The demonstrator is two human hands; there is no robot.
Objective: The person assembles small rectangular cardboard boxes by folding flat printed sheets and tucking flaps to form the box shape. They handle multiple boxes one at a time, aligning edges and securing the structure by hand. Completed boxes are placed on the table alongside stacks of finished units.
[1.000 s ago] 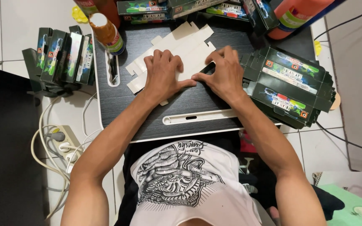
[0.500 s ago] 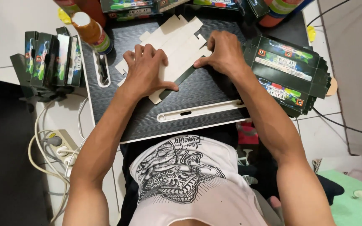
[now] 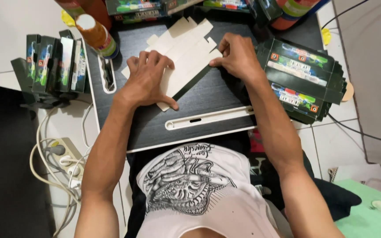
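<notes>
Under my left hand [image 3: 145, 79] lies the flat cardboard blank [image 3: 186, 53], pale and matte, its long axis slanting away up to the right on the dark wood-grain lap desk [image 3: 208, 94]. That hand presses it flat, fingers spread, gripping nothing. My right hand [image 3: 239, 55] pinches the blank's right edge, with a stack of dark green printed cartons [image 3: 303, 81] just beyond it.

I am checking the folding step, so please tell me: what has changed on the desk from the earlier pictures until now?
The right hand slid from the middle of the cardboard blank to its right edge, where the fingers pinch it. The left hand spread wider and presses the left part flat. The blank was turned slightly on the black desk. The bottle and the box stacks stayed in place.
</notes>
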